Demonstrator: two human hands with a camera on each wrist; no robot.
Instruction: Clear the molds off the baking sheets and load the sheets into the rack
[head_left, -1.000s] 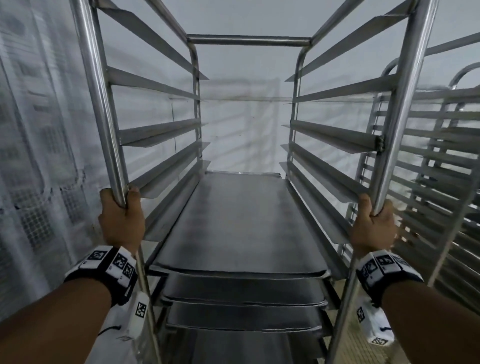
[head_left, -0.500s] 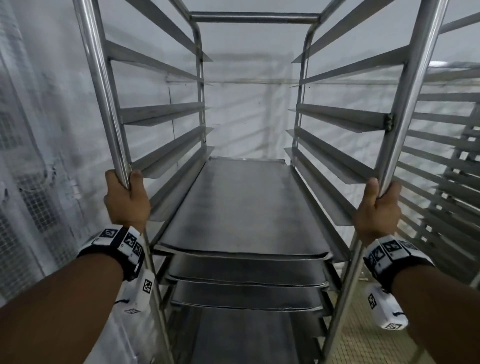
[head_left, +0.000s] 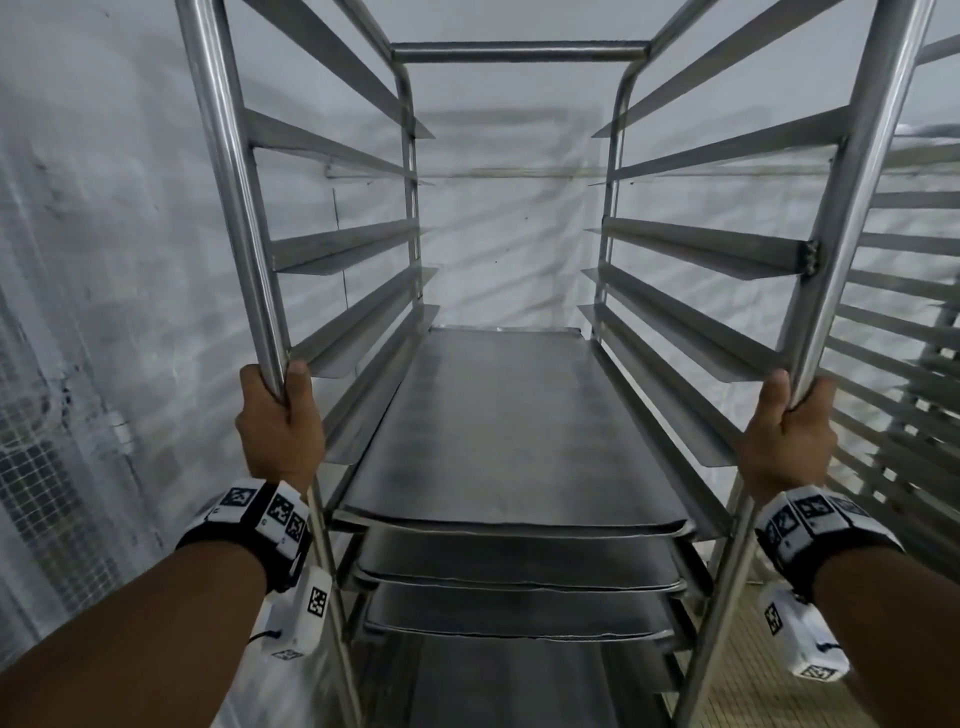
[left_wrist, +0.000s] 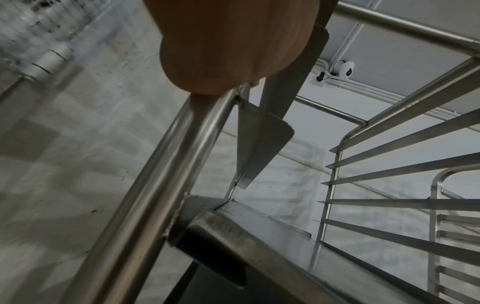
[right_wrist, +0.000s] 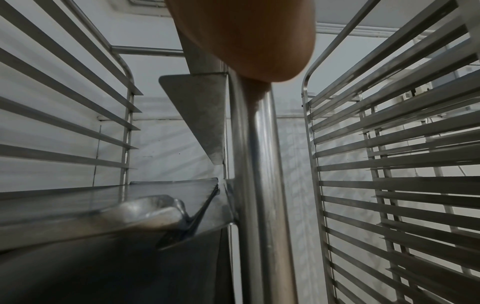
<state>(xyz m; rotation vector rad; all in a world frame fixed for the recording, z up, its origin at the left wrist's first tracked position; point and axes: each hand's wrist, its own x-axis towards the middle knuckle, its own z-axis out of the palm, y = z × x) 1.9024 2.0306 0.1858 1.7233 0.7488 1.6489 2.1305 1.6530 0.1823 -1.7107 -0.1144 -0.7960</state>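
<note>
dim, cool, grey light throughout, with no lamp in view. the rack (head_left: 519, 52) throws soft striped shadows on the white wall (head_left: 509, 208) behind it. pale glare runs down its front posts, and the top sheet (head_left: 509, 426) shows a dull sheen. the head view bows straight posts outward near its edges. both wrist views are smeared by blur low down, worst at the left edge of the left one, and each hand (left_wrist: 233, 41) (right_wrist: 249, 37) is a soft, unfocused mass.

no legible text, only wrist marker codes
</note>
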